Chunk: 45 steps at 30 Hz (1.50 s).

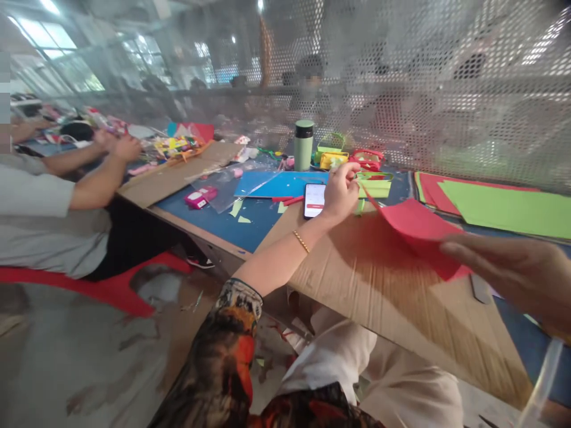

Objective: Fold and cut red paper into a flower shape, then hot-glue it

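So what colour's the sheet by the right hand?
Red: the sheet shows in the head view.

Right hand (513,264): motion-blurred, cut off by right edge; grip or mere touch on red sheet, can't tell.
Red sheet (417,223): smeared; part behind right hand.
Left hand (341,191): fingertips indistinct; pinching sheet's far corner or not, unclear.
Phone (314,201): right side behind left hand; screen text too small.
Green sheets (517,208): run past right edge.
Co-worker (33,193): cut off at left; handheld item blurred.
Mesh screen (401,89): figures behind it only vague shapes.
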Tool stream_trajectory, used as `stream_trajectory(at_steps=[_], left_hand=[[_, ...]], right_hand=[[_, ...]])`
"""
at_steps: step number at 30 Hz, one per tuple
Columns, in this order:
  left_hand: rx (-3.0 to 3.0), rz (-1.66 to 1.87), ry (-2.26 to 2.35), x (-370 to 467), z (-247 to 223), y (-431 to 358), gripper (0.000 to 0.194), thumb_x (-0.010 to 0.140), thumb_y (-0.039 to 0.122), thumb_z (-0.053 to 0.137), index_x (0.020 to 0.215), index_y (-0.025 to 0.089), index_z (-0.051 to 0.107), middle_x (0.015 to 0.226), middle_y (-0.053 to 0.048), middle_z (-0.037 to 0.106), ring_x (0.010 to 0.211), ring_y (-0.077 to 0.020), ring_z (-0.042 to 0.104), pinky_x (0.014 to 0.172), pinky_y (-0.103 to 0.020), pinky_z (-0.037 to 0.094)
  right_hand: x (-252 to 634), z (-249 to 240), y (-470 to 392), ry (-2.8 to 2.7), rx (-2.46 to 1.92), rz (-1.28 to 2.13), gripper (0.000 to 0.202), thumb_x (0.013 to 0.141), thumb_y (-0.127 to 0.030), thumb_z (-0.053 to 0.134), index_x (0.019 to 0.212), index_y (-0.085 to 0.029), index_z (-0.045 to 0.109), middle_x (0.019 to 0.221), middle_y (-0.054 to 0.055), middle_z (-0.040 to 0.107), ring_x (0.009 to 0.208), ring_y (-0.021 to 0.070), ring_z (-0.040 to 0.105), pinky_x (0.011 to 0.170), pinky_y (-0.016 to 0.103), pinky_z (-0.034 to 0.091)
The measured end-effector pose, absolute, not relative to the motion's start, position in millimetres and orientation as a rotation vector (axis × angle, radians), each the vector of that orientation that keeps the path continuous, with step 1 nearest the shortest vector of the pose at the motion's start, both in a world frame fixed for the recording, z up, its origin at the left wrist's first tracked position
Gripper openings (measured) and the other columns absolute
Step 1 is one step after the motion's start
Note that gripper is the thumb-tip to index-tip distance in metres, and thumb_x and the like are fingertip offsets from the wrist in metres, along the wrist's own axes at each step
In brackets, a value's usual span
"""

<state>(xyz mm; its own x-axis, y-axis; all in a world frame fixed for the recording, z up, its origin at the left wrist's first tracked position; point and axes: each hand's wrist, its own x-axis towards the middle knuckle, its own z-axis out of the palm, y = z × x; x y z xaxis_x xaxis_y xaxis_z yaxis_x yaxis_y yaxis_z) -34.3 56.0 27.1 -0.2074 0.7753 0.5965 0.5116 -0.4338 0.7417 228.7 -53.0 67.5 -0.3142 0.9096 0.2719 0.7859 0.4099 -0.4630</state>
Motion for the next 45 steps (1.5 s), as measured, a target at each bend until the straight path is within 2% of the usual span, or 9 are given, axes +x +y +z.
stream_trajectory(at_steps=[5, 9, 16, 20, 23, 26, 30, 38, 45], left_hand=[[1.850, 1.735, 1.427, -37.1, 32.7, 58.7, 0.027, 0.100, 0.002, 0.047, 0.116, 0.015, 0.065, 0.122, -0.014, 0.073, 0.112, -0.0187, 0.067, 0.103, -0.035, 0.052], [2.163, 1.423, 1.169, -27.3, 43.1, 31.6, 0.023, 0.100, 0.009, 0.049, 0.102, 0.016, 0.071, 0.111, -0.010, 0.078, 0.105, -0.0175, 0.070, 0.101, -0.034, 0.053], [2.562, 0.491, 0.936, -50.7, 41.6, -61.9, 0.030, 0.103, 0.035, 0.059, 0.119, 0.017, 0.076, 0.132, -0.014, 0.073, 0.120, -0.0255, 0.069, 0.106, -0.040, 0.052], [2.530, 0.121, 0.989, -78.2, 28.2, -105.8, 0.078, 0.083, 0.072, 0.076, 0.145, 0.025, 0.066, 0.165, -0.015, 0.051, 0.151, -0.0399, 0.049, 0.119, -0.056, 0.046], [2.528, 0.124, 0.996, -90.1, 18.0, -125.9, 0.083, 0.083, 0.064, 0.081, 0.154, 0.028, 0.058, 0.172, -0.012, 0.042, 0.160, -0.0372, 0.036, 0.127, -0.057, 0.039], [2.544, 0.400, 1.007, -97.3, 6.0, -134.9, 0.040, 0.105, 0.033, 0.059, 0.143, 0.027, 0.068, 0.161, -0.009, 0.057, 0.153, -0.0260, 0.050, 0.126, -0.049, 0.044], [2.560, 0.733, 0.959, -105.7, -8.8, -141.0, 0.032, 0.105, 0.018, 0.054, 0.124, 0.025, 0.079, 0.141, -0.009, 0.074, 0.139, -0.0239, 0.065, 0.119, -0.048, 0.053], [2.381, 0.970, 1.044, -106.3, -6.4, -150.3, 0.021, 0.101, 0.020, 0.064, 0.110, 0.023, 0.083, 0.117, -0.008, 0.083, 0.117, -0.0229, 0.076, 0.108, -0.041, 0.058], [1.985, 0.984, 1.349, -95.7, 3.8, -134.6, 0.022, 0.088, 0.038, 0.069, 0.083, 0.018, 0.079, 0.082, -0.005, 0.077, 0.077, -0.0200, 0.069, 0.069, -0.031, 0.055]], right_hand=[[226.7, 31.1, -107.3, -2.186, -1.098, 0.645, 0.020, 0.080, -0.083, 0.053, 0.091, -0.080, 0.070, 0.083, 0.007, 0.083, 0.072, 0.0364, 0.079, 0.063, 0.046, 0.061], [229.8, 9.5, -143.7, -2.288, -0.914, 0.687, 0.042, 0.092, -0.056, 0.063, 0.122, -0.084, 0.058, 0.106, -0.004, 0.084, 0.097, 0.0343, 0.080, 0.090, 0.050, 0.066], [237.9, -3.3, -185.9, -2.340, -0.922, 0.599, 0.043, 0.107, -0.026, 0.052, 0.141, -0.047, 0.070, 0.138, 0.000, 0.075, 0.130, 0.0212, 0.071, 0.115, 0.046, 0.060], [245.1, -13.8, -194.1, -2.176, -0.946, 0.506, 0.038, 0.107, -0.022, 0.054, 0.139, -0.033, 0.073, 0.128, 0.005, 0.081, 0.121, 0.0214, 0.076, 0.107, 0.040, 0.064], [247.0, -21.5, -196.4, -2.048, -0.910, 0.472, 0.033, 0.109, -0.022, 0.054, 0.133, -0.023, 0.076, 0.118, 0.008, 0.083, 0.112, 0.0205, 0.080, 0.099, 0.031, 0.065], [245.4, -24.6, -197.3, -2.015, -0.899, 0.447, 0.031, 0.109, -0.024, 0.054, 0.129, -0.022, 0.077, 0.116, 0.008, 0.084, 0.111, 0.0208, 0.080, 0.097, 0.030, 0.066], [240.8, -23.4, -197.0, -2.026, -0.892, 0.465, 0.031, 0.110, -0.024, 0.052, 0.129, -0.022, 0.077, 0.116, 0.009, 0.084, 0.112, 0.0211, 0.080, 0.098, 0.033, 0.065], [231.1, -14.3, -197.0, -2.092, -0.985, 0.507, 0.030, 0.106, -0.027, 0.062, 0.133, -0.020, 0.072, 0.119, 0.011, 0.082, 0.109, 0.0223, 0.078, 0.092, 0.034, 0.064], [230.6, 3.2, -178.3, -1.995, -1.206, 0.538, 0.025, 0.103, -0.032, 0.059, 0.089, -0.018, 0.074, 0.078, 0.003, 0.076, 0.071, 0.0162, 0.070, 0.066, 0.025, 0.052]])
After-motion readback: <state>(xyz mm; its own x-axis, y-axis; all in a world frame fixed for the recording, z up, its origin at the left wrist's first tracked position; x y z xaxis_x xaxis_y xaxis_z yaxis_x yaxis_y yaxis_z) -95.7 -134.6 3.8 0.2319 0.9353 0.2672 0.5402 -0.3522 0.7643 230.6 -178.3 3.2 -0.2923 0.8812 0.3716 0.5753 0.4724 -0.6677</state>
